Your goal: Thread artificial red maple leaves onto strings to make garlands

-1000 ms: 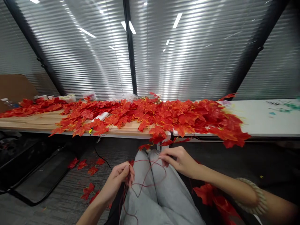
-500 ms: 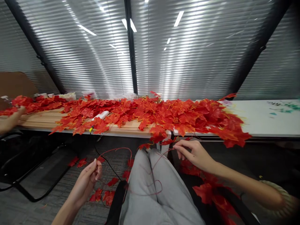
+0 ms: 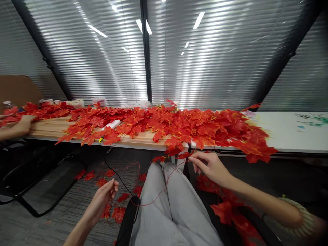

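Observation:
Over my lap, my right hand (image 3: 211, 167) pinches a thin red string (image 3: 170, 176) close to the table's front edge. From those fingers the string trails in loose loops across my grey trousers (image 3: 176, 212). My left hand (image 3: 105, 196) is lower, beside my left knee, its fingertips pressed together. Whether the string reaches that hand is too faint to make out. Red artificial maple leaves (image 3: 200, 126) lie heaped on the table just beyond my right hand, and a few hang on a strand at the edge near its fingertips.
At the far left, a co-worker's hand (image 3: 24, 124) rests by more leaves. A white stick-like object (image 3: 111, 124) and a black cable (image 3: 118, 176) with a yellow tip are nearby. Fallen leaves (image 3: 119, 214) dot the floor. A black chair (image 3: 38, 191) stands left.
My left hand has moved slightly right and down, and the string loops over my lap have shifted. My right hand stays nearly still. The co-worker's hand has moved right over the table.

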{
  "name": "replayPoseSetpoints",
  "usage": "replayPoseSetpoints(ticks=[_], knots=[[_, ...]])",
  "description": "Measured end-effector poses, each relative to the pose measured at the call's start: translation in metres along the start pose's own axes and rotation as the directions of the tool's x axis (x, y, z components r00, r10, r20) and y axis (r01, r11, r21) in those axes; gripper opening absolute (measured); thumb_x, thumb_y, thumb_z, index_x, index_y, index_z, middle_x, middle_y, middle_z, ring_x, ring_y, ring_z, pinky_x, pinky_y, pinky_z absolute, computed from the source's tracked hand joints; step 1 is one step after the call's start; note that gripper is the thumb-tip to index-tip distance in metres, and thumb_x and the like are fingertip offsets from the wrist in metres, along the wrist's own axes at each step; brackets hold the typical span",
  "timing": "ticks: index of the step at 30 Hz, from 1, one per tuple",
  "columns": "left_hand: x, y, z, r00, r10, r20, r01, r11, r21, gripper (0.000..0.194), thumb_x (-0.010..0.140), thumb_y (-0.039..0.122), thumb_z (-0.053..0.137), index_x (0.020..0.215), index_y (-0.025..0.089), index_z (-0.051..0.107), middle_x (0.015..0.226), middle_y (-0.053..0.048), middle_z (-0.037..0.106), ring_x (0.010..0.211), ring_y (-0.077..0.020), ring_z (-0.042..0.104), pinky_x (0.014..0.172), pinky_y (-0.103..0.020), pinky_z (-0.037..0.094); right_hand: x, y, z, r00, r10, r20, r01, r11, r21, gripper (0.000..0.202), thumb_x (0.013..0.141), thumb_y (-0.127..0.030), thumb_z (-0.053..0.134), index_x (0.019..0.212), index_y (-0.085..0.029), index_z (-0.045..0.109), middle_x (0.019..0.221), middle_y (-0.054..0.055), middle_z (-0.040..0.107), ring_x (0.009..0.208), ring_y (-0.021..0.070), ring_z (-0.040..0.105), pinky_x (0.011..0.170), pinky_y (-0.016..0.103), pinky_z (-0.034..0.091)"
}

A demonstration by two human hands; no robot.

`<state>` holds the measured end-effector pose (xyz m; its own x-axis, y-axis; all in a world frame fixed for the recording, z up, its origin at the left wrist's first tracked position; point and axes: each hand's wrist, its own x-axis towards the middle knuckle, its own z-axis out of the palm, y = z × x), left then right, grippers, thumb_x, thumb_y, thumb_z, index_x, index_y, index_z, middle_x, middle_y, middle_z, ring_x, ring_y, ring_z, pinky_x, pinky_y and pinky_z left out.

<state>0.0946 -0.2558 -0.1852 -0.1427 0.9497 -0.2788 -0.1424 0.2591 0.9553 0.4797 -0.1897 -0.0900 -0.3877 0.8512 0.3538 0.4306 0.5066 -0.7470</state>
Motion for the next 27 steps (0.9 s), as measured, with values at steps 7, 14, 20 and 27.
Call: replayPoseSetpoints(ticks=[7,14,20,27], knots=[[0.013,-0.026,0.011,0.995,-0.048,0.087,0.051,0.998,-0.026,0.031,0.078,0.047,0.06,0.079,0.016,0.064,0.071,-0.001,0.053,0.06,-0.0106,0.042,0.056,-0.02,0.036,-0.001,0.004,0.005,1.0,0.017,0.009,-0.017,1.0,0.015,0.031,0.09,-0.037,0.045,0.072,-0.015,0.058,0.052,-0.001,0.056,0.045,0.0096,0.052,0.048,0.019,0.042],[0.014,-0.029,0.028,0.988,-0.073,0.134,0.081,0.995,-0.056,0.031,0.077,0.046,0.063,0.076,0.016,0.063,0.068,0.0,0.054,0.059,-0.0097,0.044,0.057,-0.02,0.036,-0.004,0.01,0.006,0.999,0.032,0.003,-0.032,0.998,0.05,0.031,0.09,-0.037,0.045,0.073,-0.014,0.058,0.053,-0.001,0.055,0.044,0.0093,0.052,0.047,0.019,0.042],[0.013,-0.031,0.03,0.988,-0.063,0.138,0.072,0.996,-0.061,0.032,0.074,0.048,0.064,0.075,0.016,0.063,0.067,0.001,0.054,0.057,-0.0097,0.044,0.056,-0.02,0.037,-0.006,0.013,0.008,0.999,0.054,0.0,-0.054,0.996,0.078,0.031,0.089,-0.038,0.046,0.074,-0.014,0.059,0.054,-0.001,0.054,0.045,0.0095,0.053,0.047,0.019,0.042],[0.017,-0.04,0.028,0.99,-0.064,0.125,0.075,0.993,-0.088,0.031,0.074,0.046,0.065,0.075,0.016,0.064,0.066,0.0,0.054,0.055,-0.0095,0.044,0.053,-0.02,0.037,-0.007,0.014,0.011,0.998,0.055,0.006,-0.055,0.996,0.076,0.032,0.089,-0.039,0.045,0.074,-0.014,0.058,0.054,-0.001,0.054,0.045,0.0098,0.052,0.048,0.02,0.043]])
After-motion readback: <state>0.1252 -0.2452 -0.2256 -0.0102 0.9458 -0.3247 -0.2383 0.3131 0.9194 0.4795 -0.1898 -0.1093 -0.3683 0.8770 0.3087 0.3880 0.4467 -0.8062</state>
